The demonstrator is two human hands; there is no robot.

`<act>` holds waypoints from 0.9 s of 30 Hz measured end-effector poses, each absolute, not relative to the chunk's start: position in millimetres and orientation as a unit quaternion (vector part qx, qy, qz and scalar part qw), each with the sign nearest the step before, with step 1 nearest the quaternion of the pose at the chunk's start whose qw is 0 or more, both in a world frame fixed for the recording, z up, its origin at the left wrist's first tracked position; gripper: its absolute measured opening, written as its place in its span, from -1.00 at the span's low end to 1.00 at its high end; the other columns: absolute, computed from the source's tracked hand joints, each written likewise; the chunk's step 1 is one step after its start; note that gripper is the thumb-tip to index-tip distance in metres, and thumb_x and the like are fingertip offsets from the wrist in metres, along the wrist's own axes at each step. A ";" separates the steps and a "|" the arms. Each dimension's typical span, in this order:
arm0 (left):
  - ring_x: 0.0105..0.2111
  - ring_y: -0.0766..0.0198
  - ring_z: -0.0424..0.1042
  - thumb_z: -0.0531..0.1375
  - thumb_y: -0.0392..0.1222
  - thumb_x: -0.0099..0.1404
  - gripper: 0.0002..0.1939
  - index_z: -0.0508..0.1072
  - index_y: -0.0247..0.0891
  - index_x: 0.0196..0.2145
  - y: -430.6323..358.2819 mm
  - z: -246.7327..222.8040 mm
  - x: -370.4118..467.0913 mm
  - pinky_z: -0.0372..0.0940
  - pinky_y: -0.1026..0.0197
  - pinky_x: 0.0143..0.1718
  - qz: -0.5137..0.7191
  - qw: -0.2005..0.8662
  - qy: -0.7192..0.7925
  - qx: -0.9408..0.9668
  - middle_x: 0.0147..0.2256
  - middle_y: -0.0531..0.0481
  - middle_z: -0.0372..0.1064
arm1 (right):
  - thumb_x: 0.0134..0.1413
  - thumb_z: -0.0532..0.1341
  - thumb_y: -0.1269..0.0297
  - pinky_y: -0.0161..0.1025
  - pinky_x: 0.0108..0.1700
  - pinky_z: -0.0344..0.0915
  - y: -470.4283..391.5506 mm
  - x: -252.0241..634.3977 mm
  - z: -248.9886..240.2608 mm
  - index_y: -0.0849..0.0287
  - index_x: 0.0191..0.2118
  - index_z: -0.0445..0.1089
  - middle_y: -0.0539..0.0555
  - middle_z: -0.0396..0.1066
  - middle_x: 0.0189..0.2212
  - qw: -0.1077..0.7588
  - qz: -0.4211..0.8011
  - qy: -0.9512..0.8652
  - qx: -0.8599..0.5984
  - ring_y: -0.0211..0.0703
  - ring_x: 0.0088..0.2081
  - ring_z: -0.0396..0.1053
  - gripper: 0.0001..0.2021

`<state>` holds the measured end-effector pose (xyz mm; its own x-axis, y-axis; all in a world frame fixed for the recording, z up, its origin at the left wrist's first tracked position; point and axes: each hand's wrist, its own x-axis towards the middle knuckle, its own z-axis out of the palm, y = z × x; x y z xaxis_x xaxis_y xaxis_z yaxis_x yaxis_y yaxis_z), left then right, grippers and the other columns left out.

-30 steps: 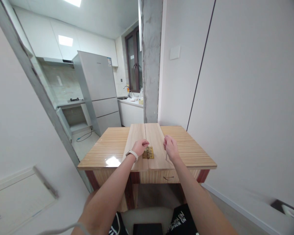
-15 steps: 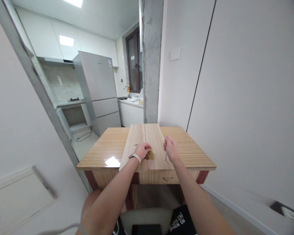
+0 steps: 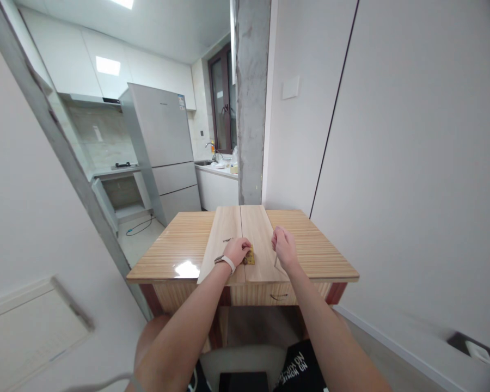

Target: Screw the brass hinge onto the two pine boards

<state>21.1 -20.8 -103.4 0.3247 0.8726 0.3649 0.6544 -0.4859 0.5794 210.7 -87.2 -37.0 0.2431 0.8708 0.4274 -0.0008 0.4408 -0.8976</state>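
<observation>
The left hand (image 3: 237,251) has its fingers pinched close together over the shiny gold hinge (image 3: 250,256), low in the middle of the frame, but I can't tell if it holds anything. The hinge sits across the line between two pale boards (image 3: 258,226) on the striped surface (image 3: 318,247). Just right of it, the right hand (image 3: 285,245) is curled around a thin stick (image 3: 275,260).

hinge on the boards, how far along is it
Looks done: two boards laid side by side, hinge at their seam. In hand: left hand at the hinge, right hand gripping a thin stick. Probably left: fastening, since small dark pieces, perhaps screws, lie on the left board. The hand partly hides the hinge.
</observation>
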 end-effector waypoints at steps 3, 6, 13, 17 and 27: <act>-0.22 0.24 0.54 0.26 -0.29 0.29 -0.89 0.59 -0.14 -0.28 -21.9 -102.2 20.1 0.39 0.19 -0.06 0.321 0.157 0.476 0.804 -0.26 0.03 0.59 | 0.22 0.08 0.06 -0.33 -0.59 -0.06 -86.8 210.9 -37.6 0.07 -0.55 0.07 -0.11 0.03 -0.65 0.669 0.321 -0.522 -0.421 -0.30 -0.60 -0.02 -0.63; -0.19 0.22 0.53 0.25 -0.29 0.29 -0.88 0.60 -0.15 -0.28 -23.3 -101.6 20.7 0.37 0.16 -0.02 0.308 0.140 0.475 0.813 -0.26 0.02 0.59 | 0.21 0.09 0.01 -0.33 -0.60 -0.06 -87.7 210.5 -37.0 0.06 -0.55 0.07 -0.11 0.03 -0.66 0.667 0.316 -0.523 -0.426 -0.29 -0.60 -0.02 -0.62; -0.18 0.20 0.51 0.25 -0.30 0.28 -0.89 0.60 -0.18 -0.29 -20.1 -106.6 25.7 0.35 0.14 -0.01 0.309 0.119 0.480 0.812 -0.25 -0.01 0.59 | 0.22 0.08 0.04 -0.33 -0.59 -0.08 -90.5 209.0 -34.2 0.08 -0.55 0.07 -0.13 0.01 -0.66 0.666 0.329 -0.524 -0.416 -0.32 -0.61 -0.03 -0.62; -0.19 0.20 0.51 0.26 -0.31 0.27 -0.89 0.60 -0.19 -0.31 -17.3 -110.1 25.9 0.36 0.15 -0.06 0.312 0.120 0.480 0.811 -0.26 -0.01 0.58 | 0.22 0.08 0.06 -0.35 -0.59 -0.09 -90.4 210.4 -34.3 0.08 -0.54 0.05 -0.15 0.00 -0.66 0.670 0.347 -0.511 -0.413 -0.34 -0.62 -0.05 -0.64; -0.04 0.11 0.46 0.26 -0.25 0.26 -0.64 0.51 -0.22 0.03 -32.2 -101.5 10.7 0.32 0.10 0.08 0.325 0.111 0.466 0.816 -0.11 -0.08 0.53 | 0.26 0.04 0.00 -0.32 -0.58 -0.06 -90.2 211.9 -34.7 0.06 -0.52 0.04 -0.14 0.01 -0.67 0.649 0.346 -0.530 -0.422 -0.30 -0.62 -0.03 -0.62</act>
